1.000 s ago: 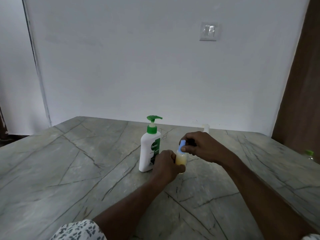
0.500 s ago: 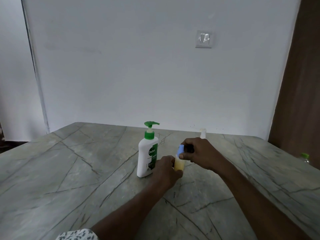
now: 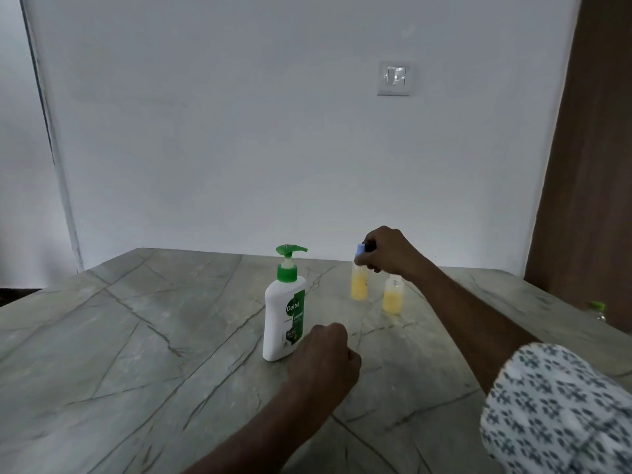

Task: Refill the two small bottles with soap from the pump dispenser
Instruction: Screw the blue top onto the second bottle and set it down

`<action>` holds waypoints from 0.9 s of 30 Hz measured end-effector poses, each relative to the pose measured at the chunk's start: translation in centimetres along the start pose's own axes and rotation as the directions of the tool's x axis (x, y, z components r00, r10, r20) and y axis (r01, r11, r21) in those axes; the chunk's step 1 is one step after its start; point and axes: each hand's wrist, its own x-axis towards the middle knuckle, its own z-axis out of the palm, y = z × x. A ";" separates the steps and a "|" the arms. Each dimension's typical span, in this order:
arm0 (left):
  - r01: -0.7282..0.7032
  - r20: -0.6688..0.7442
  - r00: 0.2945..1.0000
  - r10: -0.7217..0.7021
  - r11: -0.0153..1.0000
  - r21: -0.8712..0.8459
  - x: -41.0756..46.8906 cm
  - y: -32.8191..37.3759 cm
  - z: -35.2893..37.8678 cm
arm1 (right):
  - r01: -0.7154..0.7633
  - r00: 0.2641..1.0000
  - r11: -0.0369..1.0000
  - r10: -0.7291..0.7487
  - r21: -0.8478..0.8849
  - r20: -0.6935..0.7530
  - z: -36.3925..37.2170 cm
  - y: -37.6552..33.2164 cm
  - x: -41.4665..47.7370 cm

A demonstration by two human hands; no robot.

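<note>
Table (image 3: 136,336): grey stone with dark veins.
Pump dispenser (image 3: 285,309): white plastic, green pump, upright.
Right hand (image 3: 386,251): we see its fingertips pinching the blue cap (image 3: 360,249) atop a clear small bottle (image 3: 359,285) of yellow soap.
Second small bottle (image 3: 393,297): just beside it, under that wrist.
Left hand (image 3: 325,357): fingers curled, holding nothing we can see, beside the dispenser's base.

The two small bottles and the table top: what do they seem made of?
Farther bottle and nearer bottle: probably clear plastic, smooth; the yellow soap shows through. Table top: looks like polished stone, grey-green with dark veins; could be laminate.
</note>
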 end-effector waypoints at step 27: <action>-0.006 -0.004 1.000 0.007 0.998 0.057 0.2 -0.1 -0.7 | -0.066 0.995 0.997 0.068 -0.031 0.069 4.0 2.9 1.3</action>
